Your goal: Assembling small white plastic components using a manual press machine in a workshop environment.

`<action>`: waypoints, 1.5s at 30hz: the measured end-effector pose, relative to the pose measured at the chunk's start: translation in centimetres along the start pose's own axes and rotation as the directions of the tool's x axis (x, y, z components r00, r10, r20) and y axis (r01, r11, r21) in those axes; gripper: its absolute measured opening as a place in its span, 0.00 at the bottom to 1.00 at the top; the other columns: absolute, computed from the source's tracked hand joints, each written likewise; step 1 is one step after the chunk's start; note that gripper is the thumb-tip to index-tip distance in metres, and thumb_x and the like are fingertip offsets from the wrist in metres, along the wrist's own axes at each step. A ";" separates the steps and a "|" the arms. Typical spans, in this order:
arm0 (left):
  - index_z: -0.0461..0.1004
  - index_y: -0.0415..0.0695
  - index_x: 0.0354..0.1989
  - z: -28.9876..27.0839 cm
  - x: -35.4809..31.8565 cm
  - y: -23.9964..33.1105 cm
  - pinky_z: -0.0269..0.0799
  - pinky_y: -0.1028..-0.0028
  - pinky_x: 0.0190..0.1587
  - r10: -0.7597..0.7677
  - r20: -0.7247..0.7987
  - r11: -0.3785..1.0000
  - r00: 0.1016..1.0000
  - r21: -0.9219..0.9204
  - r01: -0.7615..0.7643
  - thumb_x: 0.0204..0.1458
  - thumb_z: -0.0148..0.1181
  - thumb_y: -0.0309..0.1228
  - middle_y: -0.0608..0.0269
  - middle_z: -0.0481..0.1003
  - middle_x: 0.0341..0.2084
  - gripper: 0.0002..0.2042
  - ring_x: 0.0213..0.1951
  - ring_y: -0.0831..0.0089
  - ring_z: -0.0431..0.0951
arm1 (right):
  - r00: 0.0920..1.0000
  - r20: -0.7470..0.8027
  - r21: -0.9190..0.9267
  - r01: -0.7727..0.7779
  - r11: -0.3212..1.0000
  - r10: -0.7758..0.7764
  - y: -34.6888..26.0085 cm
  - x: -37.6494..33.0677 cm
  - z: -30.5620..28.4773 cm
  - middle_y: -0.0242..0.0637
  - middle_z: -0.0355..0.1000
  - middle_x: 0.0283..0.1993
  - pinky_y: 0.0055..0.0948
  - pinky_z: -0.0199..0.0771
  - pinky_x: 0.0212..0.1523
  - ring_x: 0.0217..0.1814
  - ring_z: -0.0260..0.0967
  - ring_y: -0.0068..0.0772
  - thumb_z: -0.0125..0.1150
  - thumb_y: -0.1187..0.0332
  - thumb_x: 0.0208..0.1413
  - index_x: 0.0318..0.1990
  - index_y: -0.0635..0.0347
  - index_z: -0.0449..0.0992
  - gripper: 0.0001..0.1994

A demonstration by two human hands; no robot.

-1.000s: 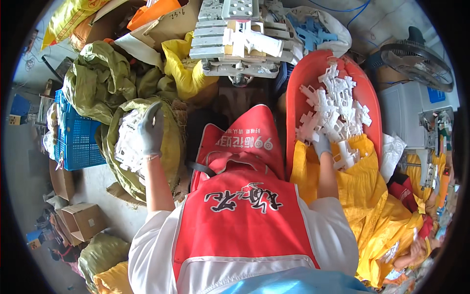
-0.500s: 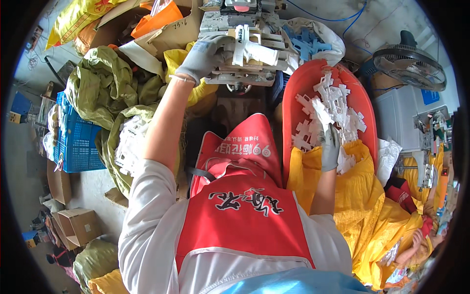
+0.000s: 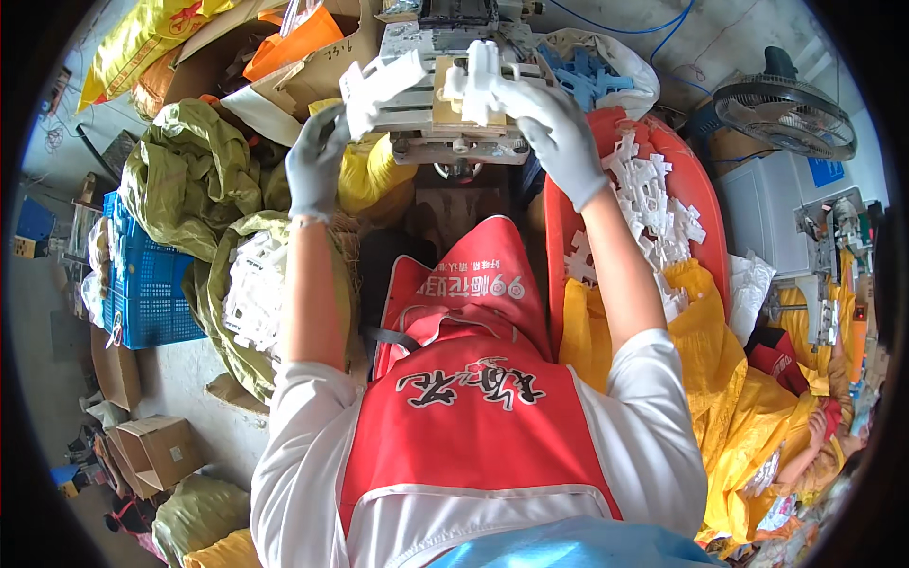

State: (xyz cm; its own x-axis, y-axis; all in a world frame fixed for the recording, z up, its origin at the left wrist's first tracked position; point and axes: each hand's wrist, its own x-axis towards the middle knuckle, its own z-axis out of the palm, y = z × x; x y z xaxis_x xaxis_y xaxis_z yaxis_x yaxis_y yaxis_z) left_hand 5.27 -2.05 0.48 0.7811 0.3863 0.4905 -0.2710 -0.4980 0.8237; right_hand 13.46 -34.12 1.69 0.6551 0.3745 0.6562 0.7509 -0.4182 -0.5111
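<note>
Left hand (image 3: 315, 166) gloved, fingers closed on a white plastic frame (image 3: 381, 83) beside the small press (image 3: 454, 114). Right hand (image 3: 554, 128) gloved, fingers curled around another white plastic piece (image 3: 480, 76) on the press.

Both hands wear thin, pale grey gloves of matt knitted cloth. The left hand (image 3: 317, 170) grips a white moulded plastic part (image 3: 379, 83), smooth and faintly shiny; the right hand (image 3: 554, 133) rests on another white plastic piece (image 3: 478, 80) seated on a small press (image 3: 454, 123) of dull grey metal with a pale wooden-looking block. To the right, a red plastic tub (image 3: 705, 218) looks glossy and holds more white plastic. On the left, olive woven sacks (image 3: 180, 180) look coarse and matt, beside a blue plastic crate (image 3: 142, 293) and brown cardboard boxes (image 3: 156, 450). The red apron (image 3: 473, 417) is smooth, lightly sheened cloth.
</note>
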 end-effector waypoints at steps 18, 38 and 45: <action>0.70 0.36 0.53 -16.6 -13.9 -4.4 0.66 0.72 0.54 -0.153 -0.138 0.849 0.979 0.488 0.201 0.53 0.49 0.20 0.58 0.71 0.50 0.17 0.50 0.67 0.71 | 0.839 0.063 -0.138 -0.529 0.837 0.541 11.9 -18.0 -5.7 0.47 0.72 0.49 0.36 0.70 0.51 0.52 0.69 0.48 0.55 0.60 0.56 0.49 0.60 0.73 0.17; 0.71 0.37 0.52 -9.4 -13.9 -1.8 0.66 0.74 0.54 -0.277 0.031 0.818 0.961 0.533 0.218 0.59 0.50 0.30 0.58 0.74 0.47 0.15 0.49 0.71 0.73 | 0.226 0.181 -0.653 -0.700 0.288 0.957 13.3 -29.9 0.3 0.51 0.68 0.55 0.49 0.68 0.54 0.57 0.67 0.52 0.47 0.61 0.55 0.61 0.49 0.57 0.25; 0.74 0.41 0.49 -7.3 -13.4 -3.1 0.67 0.73 0.52 -0.264 0.074 0.858 0.962 0.474 0.199 0.57 0.52 0.30 0.60 0.77 0.44 0.13 0.47 0.70 0.76 | 0.289 0.174 -0.821 -0.486 0.301 0.942 14.2 -31.2 3.1 0.50 0.68 0.51 0.48 0.71 0.48 0.55 0.67 0.55 0.42 0.51 0.59 0.55 0.43 0.67 0.19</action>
State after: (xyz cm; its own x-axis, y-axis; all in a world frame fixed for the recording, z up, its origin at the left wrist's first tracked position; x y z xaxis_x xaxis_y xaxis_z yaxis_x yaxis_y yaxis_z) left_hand -8.45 -0.04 -6.53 0.8641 0.4458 0.2337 0.1897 -0.7186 0.6691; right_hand 3.92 -49.19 -27.74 0.9105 -0.1416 -0.3885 -0.1607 -0.9869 -0.0169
